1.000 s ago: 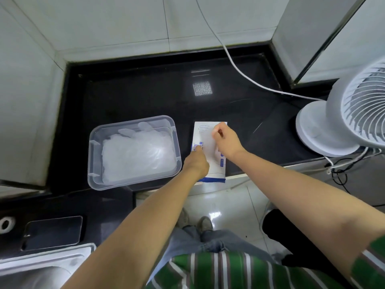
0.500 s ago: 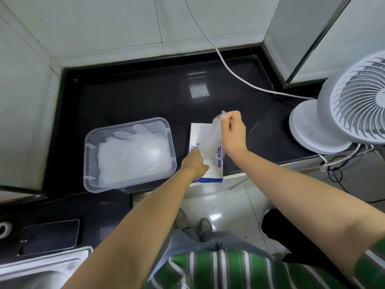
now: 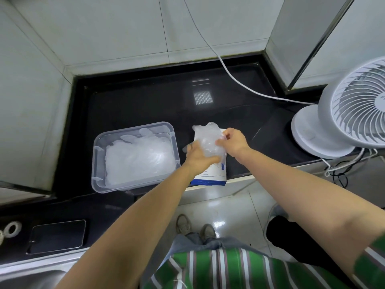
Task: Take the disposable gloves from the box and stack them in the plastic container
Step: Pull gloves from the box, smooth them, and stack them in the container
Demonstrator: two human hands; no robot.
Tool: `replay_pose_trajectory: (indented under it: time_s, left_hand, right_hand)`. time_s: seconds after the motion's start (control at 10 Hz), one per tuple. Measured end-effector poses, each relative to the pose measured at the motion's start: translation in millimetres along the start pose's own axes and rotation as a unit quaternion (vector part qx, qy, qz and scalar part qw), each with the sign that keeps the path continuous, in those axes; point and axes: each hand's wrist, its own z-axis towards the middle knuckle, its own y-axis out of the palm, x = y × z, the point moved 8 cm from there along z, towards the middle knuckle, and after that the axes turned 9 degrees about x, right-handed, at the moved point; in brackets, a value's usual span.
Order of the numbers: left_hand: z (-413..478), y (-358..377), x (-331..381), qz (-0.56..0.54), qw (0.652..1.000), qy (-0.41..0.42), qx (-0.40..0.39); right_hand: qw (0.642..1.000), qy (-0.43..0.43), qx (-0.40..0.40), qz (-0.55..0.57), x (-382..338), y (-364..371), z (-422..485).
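Observation:
A thin clear disposable glove (image 3: pixel 207 138) is held over the white and blue glove box (image 3: pixel 214 174), which lies flat at the front edge of the black counter. My right hand (image 3: pixel 234 141) pinches the glove's right edge. My left hand (image 3: pixel 199 156) grips its lower left part from below. Left of the box stands a clear plastic container (image 3: pixel 98 163) holding a pile of several clear gloves (image 3: pixel 139 159). Most of the box is hidden behind the glove and my hands.
A white desk fan (image 3: pixel 341 115) stands at the right on the black counter (image 3: pixel 145 101), with a white cable (image 3: pixel 233 78) running to the wall. A phone (image 3: pixel 57 236) lies at the lower left beside a steel sink (image 3: pixel 27 272). Tiled walls close in behind and left.
My right hand has pulled a glove up out of the box and lowered again. My left hand left the box top and took hold of the glove.

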Motion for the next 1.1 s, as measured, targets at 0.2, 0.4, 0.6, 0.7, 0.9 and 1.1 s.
replay_pose_trajectory:
  time_s: [0.2,0.4,0.6,0.7,0.9,1.1]
  left_hand:
    - [7,-9,8,-0.125,0.987,-0.091,0.036]
    - [13,-20,4,-0.064,0.989,-0.105,0.082]
    - [9,-11,9,-0.293,0.944,-0.148,0.04]
    - [3,-12,14,-0.31,0.938,-0.153,0.023]
    - [2,-25,20,-0.243,0.961,-0.118,0.058]
    - [12,-61,19,-0.221,0.959,-0.031,0.176]
  right_hand:
    - [1.0,-0.001,-0.022,0.017,7,3,-4]
    - [0.965,0.023,-0.234,0.119,7,16,-34]
    - [0.976,-0.055,-0.191,0.093,-4,23,-35]
    - [0.989,-0.064,-0.11,0.074,-3,26,-21]
    - [0.996,0.0,-0.066,-0.064,15,33,-8]
    - [0.979,-0.053,-0.019,-0.196,14,28,-3]
